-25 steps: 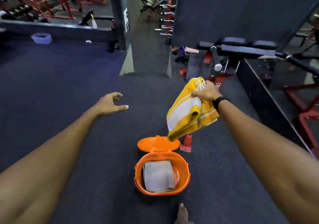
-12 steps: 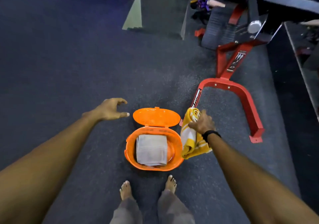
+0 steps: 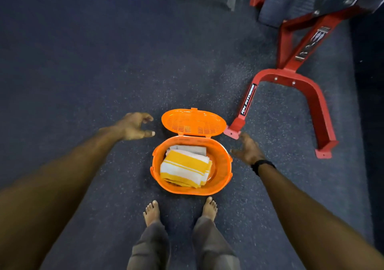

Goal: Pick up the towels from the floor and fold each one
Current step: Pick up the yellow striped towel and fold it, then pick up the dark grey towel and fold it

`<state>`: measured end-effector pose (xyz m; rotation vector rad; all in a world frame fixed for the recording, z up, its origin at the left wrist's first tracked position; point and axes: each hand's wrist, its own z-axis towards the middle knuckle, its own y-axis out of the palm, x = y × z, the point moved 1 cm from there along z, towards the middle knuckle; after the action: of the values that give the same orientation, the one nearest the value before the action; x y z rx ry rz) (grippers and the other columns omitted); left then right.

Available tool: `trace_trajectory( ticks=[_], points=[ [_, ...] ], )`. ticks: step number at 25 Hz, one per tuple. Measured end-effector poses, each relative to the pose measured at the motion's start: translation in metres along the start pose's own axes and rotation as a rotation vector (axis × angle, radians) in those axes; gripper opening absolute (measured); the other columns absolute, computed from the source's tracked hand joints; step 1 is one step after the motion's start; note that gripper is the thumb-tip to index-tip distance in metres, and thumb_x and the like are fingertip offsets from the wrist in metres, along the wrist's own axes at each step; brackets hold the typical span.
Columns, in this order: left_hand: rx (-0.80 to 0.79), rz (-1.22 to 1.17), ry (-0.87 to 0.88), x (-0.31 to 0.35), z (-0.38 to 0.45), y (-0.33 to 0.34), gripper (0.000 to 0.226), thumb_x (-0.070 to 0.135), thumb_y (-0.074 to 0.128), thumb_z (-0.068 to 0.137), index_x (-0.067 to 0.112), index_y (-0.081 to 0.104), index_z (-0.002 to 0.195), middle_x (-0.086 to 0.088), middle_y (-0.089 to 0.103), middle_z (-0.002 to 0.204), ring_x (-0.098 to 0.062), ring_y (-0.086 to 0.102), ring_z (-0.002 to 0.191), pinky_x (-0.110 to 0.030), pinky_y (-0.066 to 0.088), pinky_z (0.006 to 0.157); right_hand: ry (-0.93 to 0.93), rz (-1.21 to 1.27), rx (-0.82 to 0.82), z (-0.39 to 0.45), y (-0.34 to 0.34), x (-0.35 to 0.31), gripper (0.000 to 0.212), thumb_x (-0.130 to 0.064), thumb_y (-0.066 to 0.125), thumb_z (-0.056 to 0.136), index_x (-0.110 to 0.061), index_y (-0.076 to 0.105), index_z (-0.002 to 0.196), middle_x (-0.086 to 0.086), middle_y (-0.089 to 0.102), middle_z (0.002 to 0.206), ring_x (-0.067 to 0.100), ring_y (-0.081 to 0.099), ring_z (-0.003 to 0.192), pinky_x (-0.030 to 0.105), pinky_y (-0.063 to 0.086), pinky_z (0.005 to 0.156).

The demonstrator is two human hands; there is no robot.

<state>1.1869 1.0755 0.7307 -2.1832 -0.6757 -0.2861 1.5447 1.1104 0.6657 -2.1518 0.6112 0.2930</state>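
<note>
Folded yellow-striped towel (image 3: 185,166) is laid over a grey towel (image 3: 192,149) inside an oval orange basket (image 3: 222,178); both hands' fingers (image 3: 148,133) are spread, empty.

**Plastic, cloth and speckled floor**

Glossy orange plastic on the basket (image 3: 222,178), its lid (image 3: 193,122) a fine grid. Inside it, soft woven cloth: the yellow-striped towel (image 3: 184,169). Beyond the basket, smooth painted red metal frame (image 3: 307,91). Rough, matt, speckled floor (image 3: 104,72).

Dark speckled rubber floor (image 3: 104,61) fills nearly the whole view. At the upper right stands a red steel frame (image 3: 291,78) of a gym machine, its curved base with both feet flat on the floor. Light is dim and bluish toward the top left.
</note>
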Motion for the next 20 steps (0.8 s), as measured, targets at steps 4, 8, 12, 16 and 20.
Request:
trace_trajectory(
  ticks=[4, 8, 12, 16, 20],
  points=[
    [0.043, -0.045, 0.035, 0.022, -0.019, -0.039, 0.062, 0.030, 0.069, 0.086, 0.013, 0.043, 0.140, -0.010, 0.047, 0.143, -0.025, 0.046, 0.130, -0.036, 0.038, 0.104, -0.141, 0.034, 0.030, -0.014, -0.049, -0.047, 0.064, -0.022, 0.073, 0.082, -0.008, 0.042, 0.136, 0.015, 0.048, 0.139, 0.031, 0.048, 0.127, 0.039, 0.041, 0.101],
    [0.188, -0.087, 0.117, 0.069, -0.066, -0.115, 0.063, 0.031, 0.073, 0.083, 0.011, 0.047, 0.137, -0.010, 0.050, 0.140, -0.024, 0.048, 0.128, -0.033, 0.038, 0.105, -0.274, 0.067, 0.072, -0.051, -0.146, -0.112, 0.063, -0.027, 0.072, 0.083, -0.007, 0.044, 0.136, 0.013, 0.046, 0.142, 0.026, 0.045, 0.130, 0.035, 0.038, 0.103],
    [0.350, -0.141, 0.171, 0.118, -0.117, -0.189, 0.062, 0.035, 0.075, 0.079, 0.017, 0.051, 0.134, -0.008, 0.054, 0.135, -0.022, 0.052, 0.124, -0.035, 0.040, 0.106, -0.390, 0.042, 0.198, -0.095, -0.254, -0.163, 0.059, -0.032, 0.076, 0.080, -0.010, 0.052, 0.129, 0.011, 0.054, 0.132, 0.023, 0.051, 0.124, 0.032, 0.040, 0.102],
    [0.511, -0.163, 0.279, 0.174, -0.169, -0.250, 0.060, 0.036, 0.075, 0.079, 0.017, 0.053, 0.131, -0.006, 0.057, 0.131, -0.020, 0.054, 0.119, -0.032, 0.042, 0.101, -0.467, 0.043, 0.320, -0.143, -0.354, -0.190, 0.059, -0.038, 0.077, 0.077, -0.013, 0.055, 0.125, 0.011, 0.057, 0.129, 0.022, 0.055, 0.118, 0.034, 0.044, 0.101],
    [0.593, -0.152, 0.374, 0.220, -0.193, -0.277, 0.062, 0.035, 0.075, 0.080, 0.014, 0.052, 0.133, -0.006, 0.057, 0.130, -0.021, 0.054, 0.118, -0.028, 0.041, 0.097, -0.511, 0.008, 0.418, -0.185, -0.409, -0.195, 0.058, -0.037, 0.077, 0.077, -0.012, 0.055, 0.126, 0.011, 0.057, 0.130, 0.023, 0.054, 0.119, 0.035, 0.043, 0.102]
  ],
)
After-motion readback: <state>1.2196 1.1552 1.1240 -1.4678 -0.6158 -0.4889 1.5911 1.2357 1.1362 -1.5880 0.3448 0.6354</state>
